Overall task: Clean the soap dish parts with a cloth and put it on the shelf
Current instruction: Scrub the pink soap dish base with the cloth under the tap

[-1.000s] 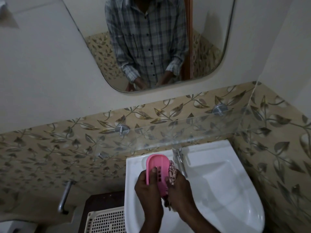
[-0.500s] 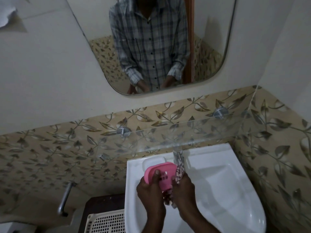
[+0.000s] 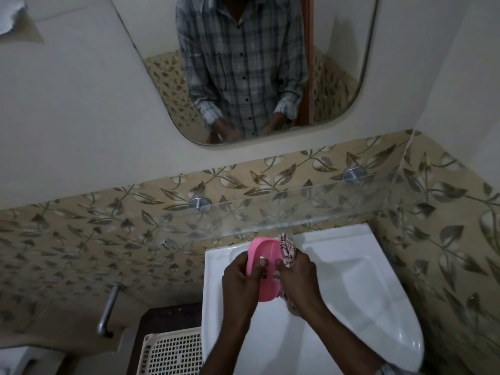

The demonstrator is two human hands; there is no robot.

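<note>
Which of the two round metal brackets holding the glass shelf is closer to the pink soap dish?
The left bracket, up and left of the pink soap dish. The other bracket sits farther right, near the corner.

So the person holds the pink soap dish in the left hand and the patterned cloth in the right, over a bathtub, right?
Not quite. The head view shows the hands over a white sink, not a bathtub. The rest holds: the left hand holds the pink soap dish, the right hand the patterned cloth.

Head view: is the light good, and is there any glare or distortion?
Head view: dim overall; a bright glare spot on the white ceramic sink; wide-angle bending curves the clear glass shelf; the pink plastic soap dish stays reasonably sharp.
</note>
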